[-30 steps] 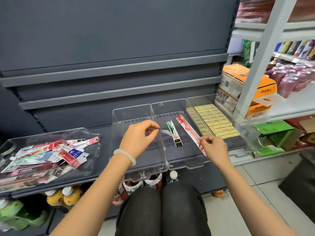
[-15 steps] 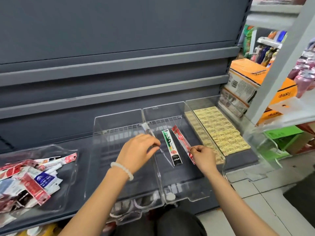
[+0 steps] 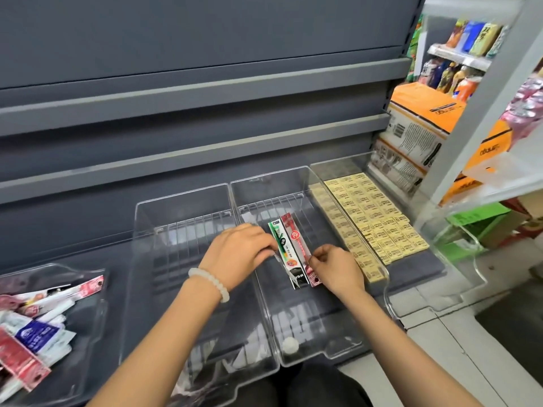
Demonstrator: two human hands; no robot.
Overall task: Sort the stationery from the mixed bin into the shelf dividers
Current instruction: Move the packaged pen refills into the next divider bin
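A green-and-black pen packet (image 3: pixel 286 254) lies lengthwise in the middle clear divider tray (image 3: pixel 332 352). Right beside it lies a red pen packet (image 3: pixel 296 236). My left hand (image 3: pixel 238 254) reaches over the wall between the left and middle trays, and its fingertips press the left edge of the green packet. My right hand (image 3: pixel 335 267) pinches the near end of the red packet and holds it against the green one. At the far left, the mixed bin (image 3: pixel 88 301) holds several red, white and blue packets (image 3: pixel 35 327).
The left clear tray (image 3: pixel 152 245) holds nothing. The right clear tray (image 3: pixel 385 277) is filled with rows of yellow erasers (image 3: pixel 370 212). Orange-and-white cartons (image 3: pixel 423 127) stand behind it. A white shelf post (image 3: pixel 470 124) rises at the right. Grey shelf rails run along the back.
The red packet has come down flat into the middle tray beside the green one. My left hand has slid right to the green packet's edge. The camera has moved closer and rightward.
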